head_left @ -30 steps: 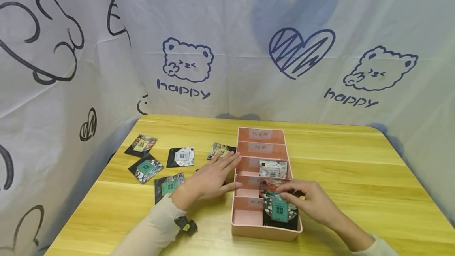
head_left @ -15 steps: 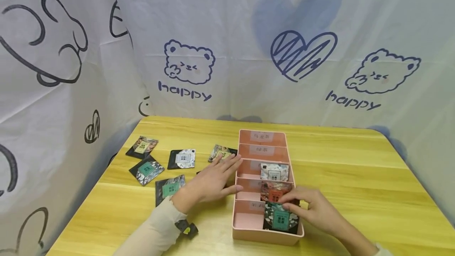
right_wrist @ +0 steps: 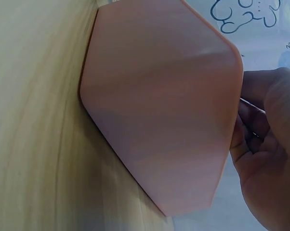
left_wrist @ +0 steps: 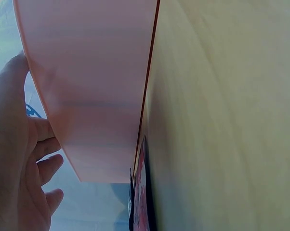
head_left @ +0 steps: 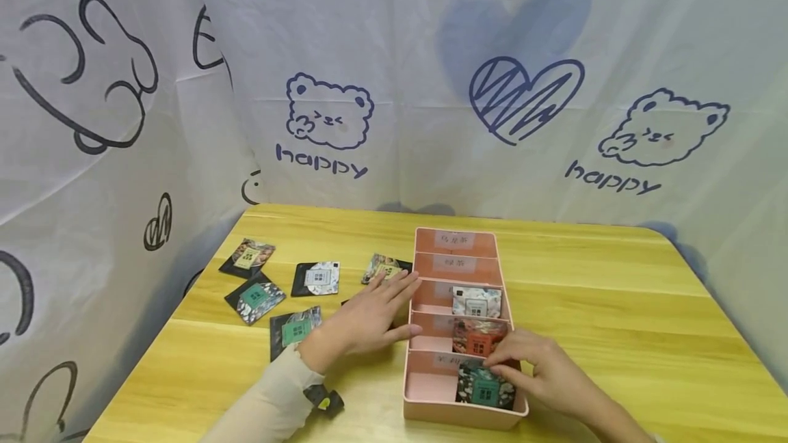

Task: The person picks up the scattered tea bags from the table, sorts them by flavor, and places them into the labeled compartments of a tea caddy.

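Observation:
A pink divided box (head_left: 431, 386) stands on the table with paper labels in its compartments. My right hand (head_left: 542, 368) reaches over its right rim, thumb and forefinger pinching the top edge of a green-labelled tea packet (head_left: 486, 388) in the nearest compartment. One compartment back stands a red-labelled tea packet (head_left: 477, 339), and behind that a white one (head_left: 476, 301). My left hand (head_left: 372, 313) has its fingers outstretched, tips touching the box's left rim. In the left wrist view, the thumb and fingers of the left hand (left_wrist: 19, 144) meet the rim of the box wall (left_wrist: 92, 86).
Left of the box lie several loose packets: yellow-labelled (head_left: 248, 258), white-labelled (head_left: 316, 279) and green-labelled (head_left: 254, 297). Another green one (head_left: 292, 330) is partly behind the left wrist, and a yellow one (head_left: 384, 269) lies by the left fingertips. A printed white curtain (head_left: 418, 156) hangs behind the table (head_left: 615, 306).
My right hand has lowered the green-labelled packet deeper into the nearest compartment, uncovering the red-labelled packet behind it. The left hand stays at the box rim.

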Demonstrator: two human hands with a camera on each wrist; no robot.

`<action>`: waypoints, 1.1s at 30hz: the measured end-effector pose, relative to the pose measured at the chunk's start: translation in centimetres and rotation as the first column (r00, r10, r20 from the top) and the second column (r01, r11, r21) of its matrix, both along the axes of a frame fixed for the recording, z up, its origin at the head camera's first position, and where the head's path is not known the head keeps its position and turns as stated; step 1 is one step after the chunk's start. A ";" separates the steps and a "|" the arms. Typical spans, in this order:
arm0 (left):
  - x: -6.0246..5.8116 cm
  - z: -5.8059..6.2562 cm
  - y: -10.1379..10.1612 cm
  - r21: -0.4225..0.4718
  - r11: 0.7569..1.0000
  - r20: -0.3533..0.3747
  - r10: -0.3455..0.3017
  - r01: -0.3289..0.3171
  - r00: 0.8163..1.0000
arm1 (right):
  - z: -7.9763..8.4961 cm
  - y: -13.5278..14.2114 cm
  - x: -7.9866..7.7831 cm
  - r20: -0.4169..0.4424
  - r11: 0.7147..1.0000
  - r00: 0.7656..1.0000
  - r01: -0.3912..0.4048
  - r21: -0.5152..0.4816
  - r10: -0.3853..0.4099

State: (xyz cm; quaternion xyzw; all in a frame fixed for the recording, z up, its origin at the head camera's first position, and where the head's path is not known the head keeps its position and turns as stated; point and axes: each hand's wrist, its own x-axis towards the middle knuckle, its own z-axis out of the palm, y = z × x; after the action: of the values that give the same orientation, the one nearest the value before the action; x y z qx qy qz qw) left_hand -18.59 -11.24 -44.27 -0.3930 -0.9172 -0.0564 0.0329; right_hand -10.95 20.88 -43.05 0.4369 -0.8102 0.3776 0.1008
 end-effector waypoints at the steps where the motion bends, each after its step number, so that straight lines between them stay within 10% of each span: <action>1: 0.0 0.0 0.0 -0.001 1.000 0.005 0.001 -0.001 1.000 | -0.1 0.1 0.0 -0.012 1.000 1.000 -0.006 0.003 0.007; 23: 0.1 0.1 0.1 -0.007 1.000 0.018 0.012 -0.012 1.000 | 0.5 0.4 -0.2 -0.186 0.997 0.981 -0.041 0.072 0.054; 33: 0.1 0.2 0.1 0.013 1.000 0.018 0.010 -0.010 1.000 | 1.0 1.2 -0.4 -0.184 0.992 0.980 0.093 0.080 -0.077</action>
State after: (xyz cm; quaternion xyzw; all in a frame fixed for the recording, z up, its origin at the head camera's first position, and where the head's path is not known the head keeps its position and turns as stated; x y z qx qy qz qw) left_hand -18.48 -11.17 -44.05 -0.3875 -0.9191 -0.0659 0.0274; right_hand -11.37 22.12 -42.01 0.4382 -0.8316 0.2956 0.1705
